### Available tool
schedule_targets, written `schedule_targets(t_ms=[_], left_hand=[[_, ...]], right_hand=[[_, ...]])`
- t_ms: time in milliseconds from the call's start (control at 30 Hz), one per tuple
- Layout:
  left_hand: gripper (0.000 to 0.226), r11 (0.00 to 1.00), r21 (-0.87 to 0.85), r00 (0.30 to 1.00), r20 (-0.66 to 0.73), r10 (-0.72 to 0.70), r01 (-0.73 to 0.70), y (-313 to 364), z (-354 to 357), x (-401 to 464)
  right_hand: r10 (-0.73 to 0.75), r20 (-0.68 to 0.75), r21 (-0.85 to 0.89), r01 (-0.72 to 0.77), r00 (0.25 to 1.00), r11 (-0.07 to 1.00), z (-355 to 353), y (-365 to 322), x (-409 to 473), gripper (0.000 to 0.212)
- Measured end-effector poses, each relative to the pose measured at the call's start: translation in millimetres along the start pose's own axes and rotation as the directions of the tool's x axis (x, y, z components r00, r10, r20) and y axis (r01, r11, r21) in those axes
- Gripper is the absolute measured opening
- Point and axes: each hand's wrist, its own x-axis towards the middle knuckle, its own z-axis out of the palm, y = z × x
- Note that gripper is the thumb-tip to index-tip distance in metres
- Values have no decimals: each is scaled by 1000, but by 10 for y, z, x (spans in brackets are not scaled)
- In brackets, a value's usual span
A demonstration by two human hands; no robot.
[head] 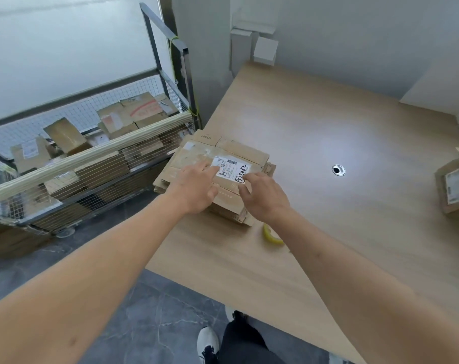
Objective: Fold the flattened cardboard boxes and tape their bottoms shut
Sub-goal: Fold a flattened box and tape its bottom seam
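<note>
A stack of flattened cardboard boxes [231,153] lies at the left edge of the wooden table [341,127]. The top one carries a white shipping label [232,168] with handwriting. My left hand [196,186] rests on the top box, its fingers stretched toward the label. My right hand [263,197] lies on the same box just right of it, fingers bent down over the near part of the cardboard. A roll of tape with a yellow core [271,236] sits on the table just in front of the stack, partly hidden by my right forearm.
A wire-mesh cart [91,164] full of cardboard boxes stands on the floor left of the table. A folded box [455,185] sits at the table's right edge. A round cable hole [338,169] is in the tabletop. White boxes [265,49] stand in the far corner.
</note>
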Motion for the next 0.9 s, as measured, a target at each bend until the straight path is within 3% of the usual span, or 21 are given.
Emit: schedule_targets(t_ms=[433,667,900], left_hand=[[48,1000,9,988,154,-23,22,-714,339,1286],[72,995,-20,976,200,-89,95,-1138,466,1698],[113,985,-63,945,298,-137,162,-1434,513,1949]], right_hand=[[197,46,96,-201,979,975,641,451,1282,42],[379,-6,191,-371,925,909,817,524,1424,42],[573,-60,352,-520,817,778,1021,356,1407,81]])
